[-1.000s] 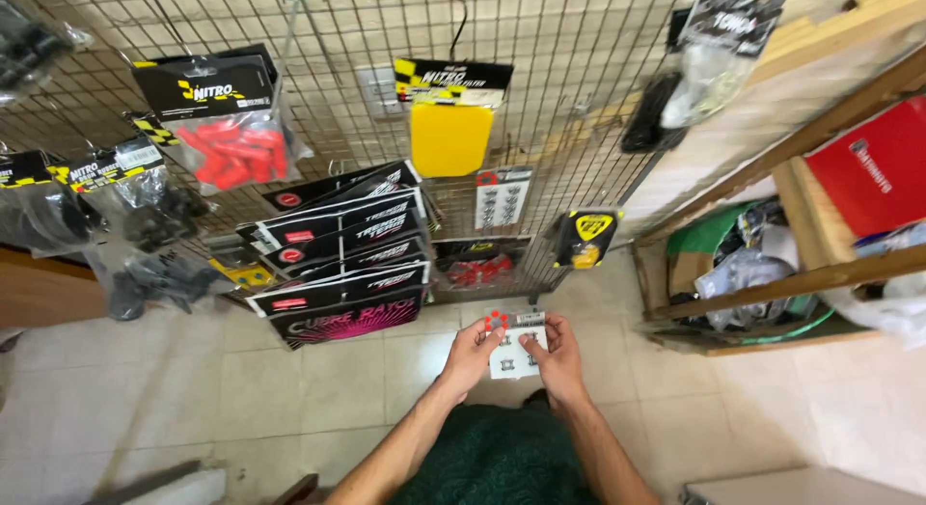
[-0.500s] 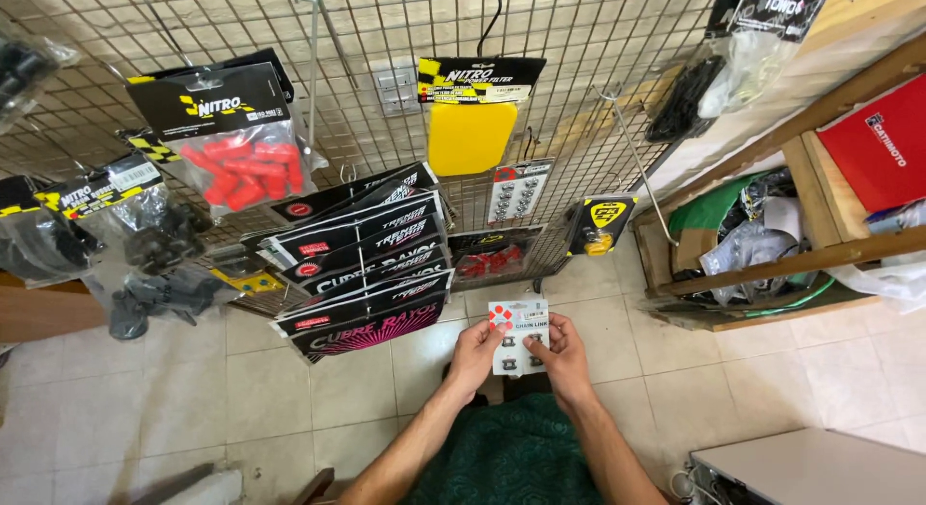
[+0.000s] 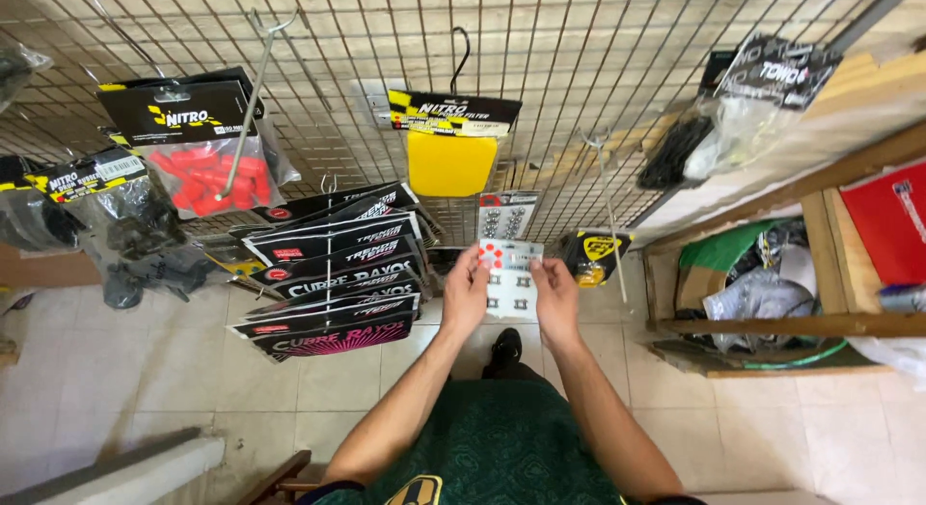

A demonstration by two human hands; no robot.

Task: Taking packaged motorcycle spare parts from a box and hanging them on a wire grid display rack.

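Both hands pinch one small white blister card (image 3: 509, 278) of little parts, just below frame centre: the left hand (image 3: 467, 295) grips its left edge, the right hand (image 3: 557, 295) its right edge, fingers closed on it. At 12 o'clock from the card a yellow pack (image 3: 451, 163) hangs on the wire grid (image 3: 579, 81). At 10 o'clock, a clear bag (image 3: 207, 172) holds red pieces. At 3 o'clock, a wooden crate (image 3: 772, 324) holds crumpled bags — green and grey.
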